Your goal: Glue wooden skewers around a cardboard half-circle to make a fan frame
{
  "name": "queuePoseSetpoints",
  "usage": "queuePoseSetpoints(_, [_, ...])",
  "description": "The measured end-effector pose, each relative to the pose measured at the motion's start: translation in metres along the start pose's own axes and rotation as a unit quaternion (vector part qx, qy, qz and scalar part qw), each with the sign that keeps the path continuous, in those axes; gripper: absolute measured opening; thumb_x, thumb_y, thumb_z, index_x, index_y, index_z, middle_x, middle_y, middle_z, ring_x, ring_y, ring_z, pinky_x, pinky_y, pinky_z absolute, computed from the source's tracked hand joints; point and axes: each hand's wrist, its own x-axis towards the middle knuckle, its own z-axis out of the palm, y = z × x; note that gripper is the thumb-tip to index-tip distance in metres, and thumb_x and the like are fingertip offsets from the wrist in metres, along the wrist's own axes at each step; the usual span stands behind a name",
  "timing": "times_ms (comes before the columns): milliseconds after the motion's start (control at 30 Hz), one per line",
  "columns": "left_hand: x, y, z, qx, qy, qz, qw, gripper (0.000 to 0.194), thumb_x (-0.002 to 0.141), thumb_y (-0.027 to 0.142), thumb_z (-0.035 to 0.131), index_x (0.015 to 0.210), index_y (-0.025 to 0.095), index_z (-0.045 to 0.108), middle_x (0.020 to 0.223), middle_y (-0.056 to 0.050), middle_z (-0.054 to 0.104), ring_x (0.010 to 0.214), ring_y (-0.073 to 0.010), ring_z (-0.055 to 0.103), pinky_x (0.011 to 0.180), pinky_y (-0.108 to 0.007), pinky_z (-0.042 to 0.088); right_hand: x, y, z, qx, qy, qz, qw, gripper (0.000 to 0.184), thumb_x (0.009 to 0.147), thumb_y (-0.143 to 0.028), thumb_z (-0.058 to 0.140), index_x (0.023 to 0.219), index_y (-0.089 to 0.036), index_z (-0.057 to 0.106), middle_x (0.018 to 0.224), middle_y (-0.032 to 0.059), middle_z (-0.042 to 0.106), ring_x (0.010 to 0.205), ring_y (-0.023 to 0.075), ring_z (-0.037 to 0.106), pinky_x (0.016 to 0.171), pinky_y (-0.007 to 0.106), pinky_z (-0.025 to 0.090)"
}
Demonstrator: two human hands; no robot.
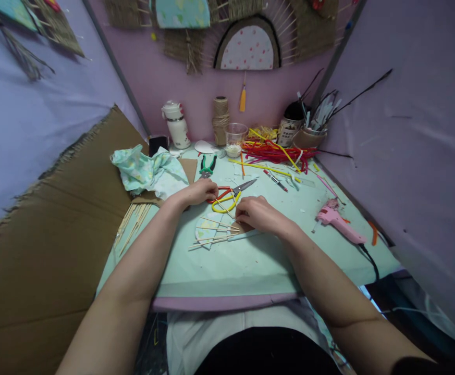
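My left hand is closed, its fingertips pinching one end of a thin bamboo stick. The stick slants down to my right hand, whose curled fingers are closed at its other end, over a small brown cardboard piece. Several more bamboo sticks fan out leftward from that cardboard. Beneath them lies a curved piece of patterned fabric in pale blue and yellow. Just beyond my hands, scissors with red and yellow handles lie with their blades pointing right.
Behind are green-handled pliers, crumpled fabric, a clear cup, a twine spool and a white bottle. Red and yellow pipe cleaners are piled at back right. A corded pink glue gun lies right. Loose sticks lie left.
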Motion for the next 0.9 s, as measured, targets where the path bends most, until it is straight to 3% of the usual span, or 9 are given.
queuePoseSetpoints(400, [-0.003,-0.001,0.0,-0.027,0.001,0.008,1.0,0.011,0.083,0.021,0.059,0.086,0.017,0.068,0.084,-0.004,0.067,0.083,-0.017,0.057,0.074,-0.027,0.043,0.0,0.011,-0.005,0.016,0.048,0.022,0.998,0.013,0.083,-0.015,0.059,0.079,-0.02,0.071,0.089,0.0032,0.071,0.085,0.0165,0.059,0.075,0.026,0.032])
queuePoseSetpoints(900, [-0.003,0.002,0.0,-0.042,0.0,0.007,0.999,0.011,0.08,0.021,0.06,0.083,0.016,0.069,0.082,-0.004,0.069,0.079,-0.0174,0.059,0.072,-0.027,0.044,-0.003,0.008,-0.002,0.028,0.014,0.0,0.999,0.005,0.083,-0.018,0.064,0.081,-0.02,0.069,0.092,0.002,0.07,0.091,0.0174,0.06,0.078,0.029,0.029])
